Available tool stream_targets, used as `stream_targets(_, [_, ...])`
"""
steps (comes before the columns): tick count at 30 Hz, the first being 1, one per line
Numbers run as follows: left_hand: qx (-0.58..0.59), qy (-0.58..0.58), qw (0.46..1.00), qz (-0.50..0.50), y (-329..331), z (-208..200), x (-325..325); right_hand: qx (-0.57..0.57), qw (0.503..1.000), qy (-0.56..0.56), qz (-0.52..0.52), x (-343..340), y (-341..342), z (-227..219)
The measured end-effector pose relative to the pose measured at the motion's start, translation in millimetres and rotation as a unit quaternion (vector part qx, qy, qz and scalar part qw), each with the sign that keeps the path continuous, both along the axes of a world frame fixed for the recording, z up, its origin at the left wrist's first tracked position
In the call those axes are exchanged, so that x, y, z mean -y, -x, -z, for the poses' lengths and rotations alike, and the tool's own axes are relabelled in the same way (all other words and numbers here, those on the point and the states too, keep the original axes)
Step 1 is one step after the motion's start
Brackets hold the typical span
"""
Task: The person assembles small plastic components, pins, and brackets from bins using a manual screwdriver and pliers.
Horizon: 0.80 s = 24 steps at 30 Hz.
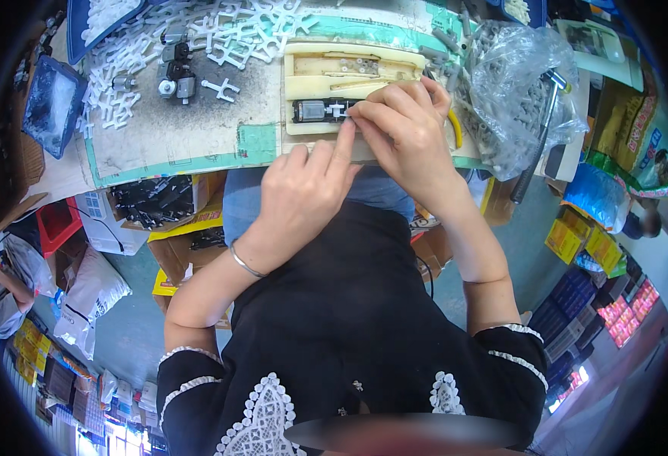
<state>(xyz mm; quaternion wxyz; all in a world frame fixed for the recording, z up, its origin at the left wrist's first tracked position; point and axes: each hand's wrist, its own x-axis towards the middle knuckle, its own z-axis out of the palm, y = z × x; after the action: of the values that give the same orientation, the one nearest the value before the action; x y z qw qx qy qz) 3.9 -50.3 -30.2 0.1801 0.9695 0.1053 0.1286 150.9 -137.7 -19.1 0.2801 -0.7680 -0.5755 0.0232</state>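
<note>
A cream plastic fixture block (303,86) lies at the table's front edge. In its near slot rests a small black-and-grey motor unit (312,112), with a white fork-shaped piece (337,110) on its right part. My left hand (307,186) reaches in from the front, its index finger stretched out to the unit's right end and the other fingers loosely curled. Over the right end of the block, my right hand (410,125) pinches with thumb and index finger beside the white piece. Those fingertips hide what they hold and the unit's right end.
White fork-shaped parts (231,34) are heaped at the back left, near several loose motors (178,80). Blue bins (54,102) stand at the left. A clear plastic bag (509,91), a hammer (539,140) and yellow-handled pliers (455,128) lie to the right.
</note>
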Motion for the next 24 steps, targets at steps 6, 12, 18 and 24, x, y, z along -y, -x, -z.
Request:
stream_targets(6, [-0.001, -0.028, 1.000, -0.006, -1.9, 9.8, 6.0, 0.025, 0.998, 0.057, -0.033, -4.4, -5.1, -18.7])
stream_targets(12, [0.095, -0.010, 0.995, -0.007, 12.2, 13.1, -27.2, 0.006, 1.000, -0.004, -0.017, -6.4, -56.2, -50.7])
stream_targets(18, [0.135, -0.027, 0.990, -0.019, -10.0, -3.8, -37.9, 0.132, 0.984, 0.066, 0.102, -66.2, -172.6, -39.0])
stream_targets(24, [0.173, 0.056, 0.983, -0.020, -5.5, -16.4, -68.3, 0.238, 0.936, 0.249, 0.073, -96.7, -195.2, -27.2])
